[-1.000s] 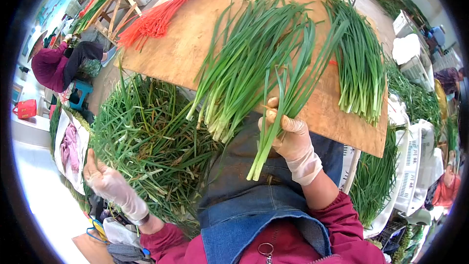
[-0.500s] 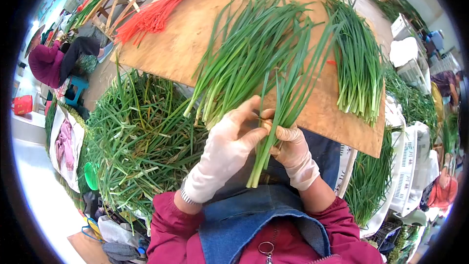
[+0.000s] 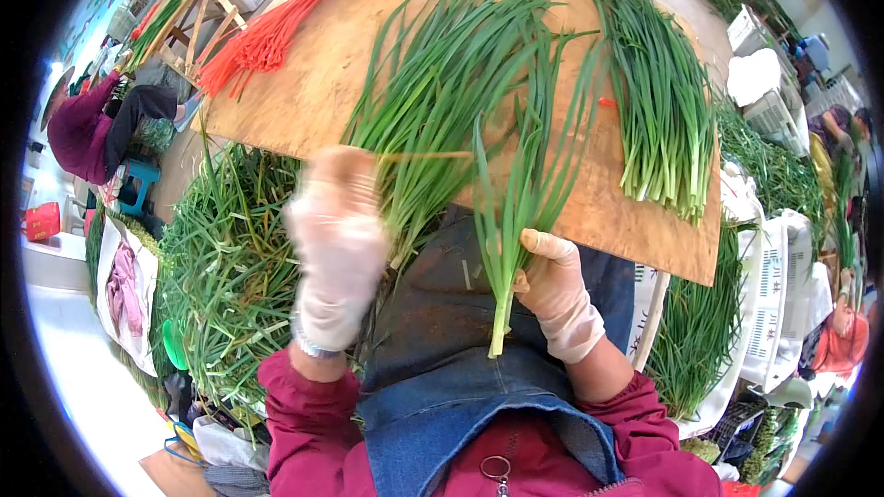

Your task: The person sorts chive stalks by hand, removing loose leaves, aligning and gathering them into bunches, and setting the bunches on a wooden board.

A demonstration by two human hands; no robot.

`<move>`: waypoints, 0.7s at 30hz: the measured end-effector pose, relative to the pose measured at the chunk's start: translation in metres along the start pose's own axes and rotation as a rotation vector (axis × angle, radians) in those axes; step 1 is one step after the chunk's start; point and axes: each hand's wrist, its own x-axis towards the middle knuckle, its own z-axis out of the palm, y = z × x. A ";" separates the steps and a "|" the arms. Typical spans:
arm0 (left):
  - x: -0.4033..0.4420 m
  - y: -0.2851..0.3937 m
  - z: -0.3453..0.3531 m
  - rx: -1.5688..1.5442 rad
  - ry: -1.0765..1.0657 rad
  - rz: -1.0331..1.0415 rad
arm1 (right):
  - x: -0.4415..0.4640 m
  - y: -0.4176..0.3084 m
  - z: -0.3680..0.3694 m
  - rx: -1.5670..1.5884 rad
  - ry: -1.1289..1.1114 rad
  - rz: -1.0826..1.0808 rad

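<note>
My right hand (image 3: 557, 294), in a pale glove, is closed round a small bunch of green stalks (image 3: 506, 258), held near their white ends over my lap. To its left, my left hand (image 3: 339, 239) is smeared by motion; a thin yellowish-brown strand (image 3: 424, 156) stretches from its fingers. Behind that hand lies a loose pile of long green leaves (image 3: 451, 64) on the wooden board (image 3: 285, 110). A neater bundle (image 3: 658, 101) rests at the board's right side.
Red ties (image 3: 285, 18) lie on the board's upper left. A heap of leaf scraps (image 3: 230, 267) is below left. White crates (image 3: 778, 294) and more greens (image 3: 695, 340) stand at the right. A person (image 3: 87, 129) sits at the far left.
My left hand came from the lower left to the held stalks, then moved away up and left with a thin strand. My right hand keeps hold of the small bunch.
</note>
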 end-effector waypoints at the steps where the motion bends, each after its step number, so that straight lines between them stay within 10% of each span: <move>1: 0.010 -0.003 -0.013 0.119 0.190 0.111 | -0.001 -0.002 -0.002 0.002 -0.003 0.000; 5: 0.021 -0.039 -0.100 0.711 0.534 -0.198 | -0.002 -0.005 -0.006 0.058 -0.038 0.001; 8: 0.000 -0.060 -0.139 1.095 0.490 0.111 | -0.001 -0.004 -0.002 0.098 0.007 0.026; 14: -0.050 0.033 -0.063 -0.499 -0.458 -0.789 | 0.007 0.001 0.029 -0.209 0.136 -0.056; 21: -0.067 0.038 -0.028 -0.550 -0.581 -1.085 | 0.008 0.011 0.052 -0.376 0.399 -0.140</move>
